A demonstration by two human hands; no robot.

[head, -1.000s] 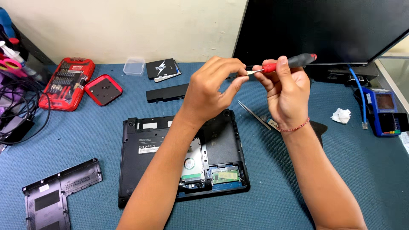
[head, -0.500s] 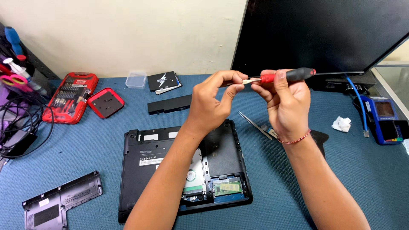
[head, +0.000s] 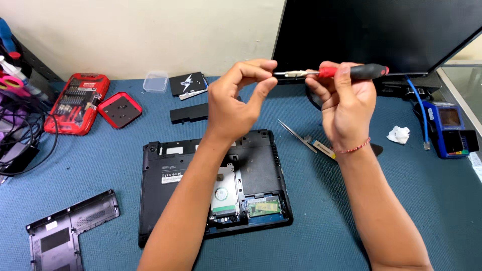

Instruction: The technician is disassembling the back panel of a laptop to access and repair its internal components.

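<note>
1. Monitor (head: 376, 30): dark screen standing at the back of the blue table (head: 401, 211).
2. Laptop (head: 213, 183): lies underside up before us; its bay is open, exposing the hard drive (head: 224, 193) and memory module (head: 264, 206). We judge the opening done, the drive not yet out.
3. Bottom cover (head: 70, 226): already off, set at lower left.
4. Bit kit (head: 75, 103): red case, open.
5. Right hand (head: 346, 108): clenched round our red-and-black screwdriver (head: 351, 71), held level above the laptop.
6. Left hand (head: 236, 98): thumb and forefinger pinch the driver's metal tip (head: 291, 74).
</note>
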